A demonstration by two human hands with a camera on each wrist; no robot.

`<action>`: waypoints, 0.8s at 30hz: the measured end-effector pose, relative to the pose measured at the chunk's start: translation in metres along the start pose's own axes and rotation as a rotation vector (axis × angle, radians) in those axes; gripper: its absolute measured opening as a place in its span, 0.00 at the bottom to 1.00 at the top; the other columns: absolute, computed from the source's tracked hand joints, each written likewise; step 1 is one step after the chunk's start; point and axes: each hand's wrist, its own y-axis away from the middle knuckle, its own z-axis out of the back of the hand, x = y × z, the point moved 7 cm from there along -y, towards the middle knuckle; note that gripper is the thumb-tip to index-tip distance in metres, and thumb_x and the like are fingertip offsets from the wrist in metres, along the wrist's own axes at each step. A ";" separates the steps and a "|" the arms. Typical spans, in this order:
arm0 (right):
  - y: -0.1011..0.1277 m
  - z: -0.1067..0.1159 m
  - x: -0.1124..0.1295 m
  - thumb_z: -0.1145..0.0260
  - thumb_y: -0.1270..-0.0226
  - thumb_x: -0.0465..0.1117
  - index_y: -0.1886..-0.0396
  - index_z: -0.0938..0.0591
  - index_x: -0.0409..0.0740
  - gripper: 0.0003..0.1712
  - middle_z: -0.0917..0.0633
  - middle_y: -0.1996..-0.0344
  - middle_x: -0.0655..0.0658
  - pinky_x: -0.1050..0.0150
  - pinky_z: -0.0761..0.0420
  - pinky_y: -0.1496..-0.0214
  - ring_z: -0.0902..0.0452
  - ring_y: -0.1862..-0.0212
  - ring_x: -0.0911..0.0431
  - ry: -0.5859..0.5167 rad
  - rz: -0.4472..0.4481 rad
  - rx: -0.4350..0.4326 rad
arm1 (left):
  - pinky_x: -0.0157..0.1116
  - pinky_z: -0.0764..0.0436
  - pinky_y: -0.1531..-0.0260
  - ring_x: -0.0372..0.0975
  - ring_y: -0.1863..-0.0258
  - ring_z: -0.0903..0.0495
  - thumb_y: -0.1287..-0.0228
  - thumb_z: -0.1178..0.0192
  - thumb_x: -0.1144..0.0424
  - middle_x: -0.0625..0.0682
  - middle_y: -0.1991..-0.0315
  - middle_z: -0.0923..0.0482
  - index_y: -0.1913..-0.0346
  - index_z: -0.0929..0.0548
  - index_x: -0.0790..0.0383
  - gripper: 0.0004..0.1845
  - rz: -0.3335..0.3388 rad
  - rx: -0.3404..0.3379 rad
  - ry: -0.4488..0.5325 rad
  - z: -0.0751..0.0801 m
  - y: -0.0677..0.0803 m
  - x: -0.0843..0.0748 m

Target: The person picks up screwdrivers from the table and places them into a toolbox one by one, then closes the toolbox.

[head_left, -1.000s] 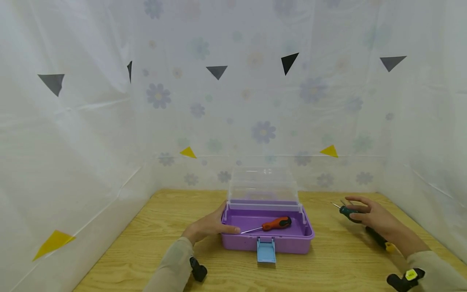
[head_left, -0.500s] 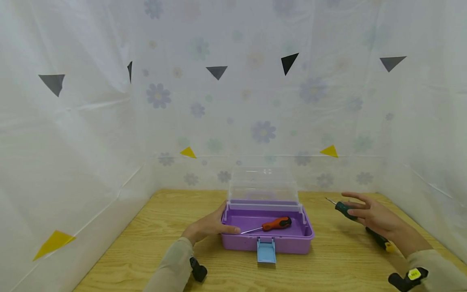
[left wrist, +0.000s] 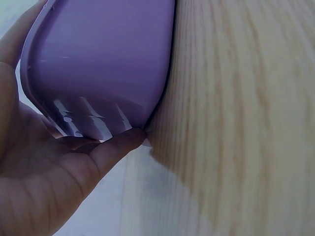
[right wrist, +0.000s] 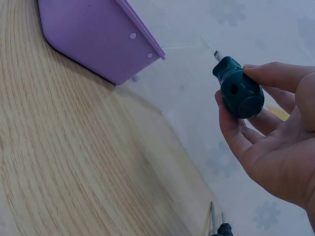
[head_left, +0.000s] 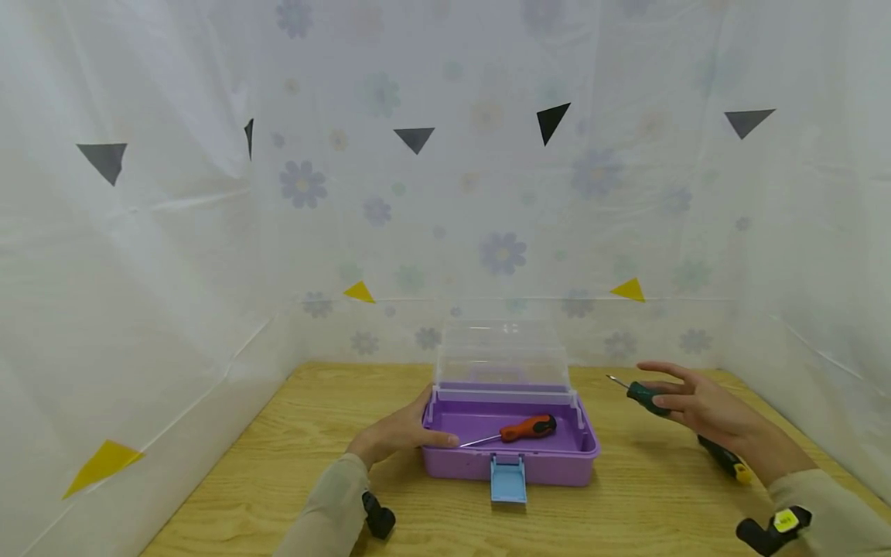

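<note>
Nowhere on the tools or the box can any writing be read; the small yellow tag on the black wrist mount [head_left: 785, 521] is too small to make out. On the pale, grained wooden table [head_left: 292, 433] stands a smooth purple plastic toolbox [head_left: 511, 452] with rounded corners, its clear lid [head_left: 503, 352] raised upright at the back and a light blue latch [head_left: 507, 478] hanging open at the front. Inside it lies an orange-and-black-handled screwdriver [head_left: 518, 428] with a thin metal shaft. The left hand [head_left: 398, 430] rests against the box's left end, thumb along the rim and fingers [left wrist: 115, 147] curled under its glossy wall. The right hand [head_left: 703, 406], raised above the table to the right of the box, pinches a dark green stubby screwdriver [head_left: 643, 398] between thumb and fingers; its handle end [right wrist: 238, 93] is round and chunky with a small hole. Beneath that wrist lies a black tool with a yellow tip [head_left: 727, 462]. Translucent sheeting with faded flowers and dark and yellow triangles [head_left: 552, 120] walls the table.
</note>
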 end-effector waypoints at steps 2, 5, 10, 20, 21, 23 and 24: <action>-0.001 -0.001 0.002 0.50 0.18 0.28 0.16 0.43 0.48 0.35 0.27 0.34 0.56 0.66 0.23 0.38 0.26 0.36 0.62 0.021 -0.010 -0.007 | 0.57 0.42 0.27 0.54 0.26 0.39 0.41 0.24 0.48 0.61 0.21 0.44 0.15 0.67 0.51 0.67 0.003 -0.003 -0.005 0.000 0.000 0.000; -0.004 -0.003 0.004 0.49 0.17 0.29 0.16 0.45 0.47 0.36 0.27 0.34 0.56 0.66 0.24 0.39 0.26 0.35 0.62 0.051 -0.034 -0.020 | 0.58 0.43 0.27 0.55 0.25 0.39 0.41 0.24 0.47 0.61 0.21 0.44 0.15 0.67 0.51 0.68 0.003 -0.008 -0.014 0.000 0.000 0.000; -0.010 -0.012 0.010 0.48 0.18 0.30 0.16 0.44 0.48 0.36 0.28 0.33 0.53 0.65 0.25 0.39 0.26 0.35 0.60 0.091 -0.037 0.003 | 0.58 0.42 0.27 0.54 0.26 0.38 0.42 0.23 0.46 0.61 0.22 0.42 0.15 0.66 0.51 0.68 0.004 -0.013 -0.020 0.001 -0.001 0.000; -0.017 -0.023 0.016 0.49 0.18 0.29 0.17 0.40 0.53 0.35 0.30 0.30 0.45 0.61 0.25 0.37 0.27 0.33 0.55 0.105 -0.021 0.056 | 0.58 0.44 0.26 0.54 0.24 0.42 0.41 0.24 0.47 0.60 0.20 0.47 0.15 0.67 0.51 0.67 0.019 -0.018 -0.026 0.001 0.000 0.000; -0.017 -0.025 0.016 0.50 0.18 0.29 0.17 0.40 0.52 0.35 0.30 0.30 0.45 0.60 0.25 0.37 0.27 0.33 0.53 0.091 -0.019 0.067 | 0.58 0.44 0.26 0.54 0.24 0.41 0.41 0.24 0.47 0.61 0.20 0.46 0.15 0.67 0.51 0.67 0.018 -0.016 -0.021 0.001 0.000 0.001; -0.018 -0.027 0.015 0.51 0.18 0.28 0.17 0.41 0.51 0.34 0.28 0.31 0.45 0.59 0.24 0.36 0.26 0.33 0.51 0.058 -0.012 0.091 | 0.58 0.43 0.27 0.54 0.25 0.40 0.41 0.24 0.48 0.60 0.21 0.45 0.15 0.67 0.50 0.67 0.013 -0.012 -0.016 0.001 0.000 0.001; -0.019 -0.029 0.015 0.51 0.18 0.28 0.17 0.41 0.50 0.34 0.28 0.31 0.44 0.58 0.24 0.35 0.26 0.33 0.50 0.043 -0.008 0.103 | 0.58 0.43 0.27 0.54 0.25 0.40 0.41 0.24 0.48 0.60 0.21 0.45 0.15 0.68 0.50 0.67 0.011 -0.009 -0.011 0.000 0.000 0.001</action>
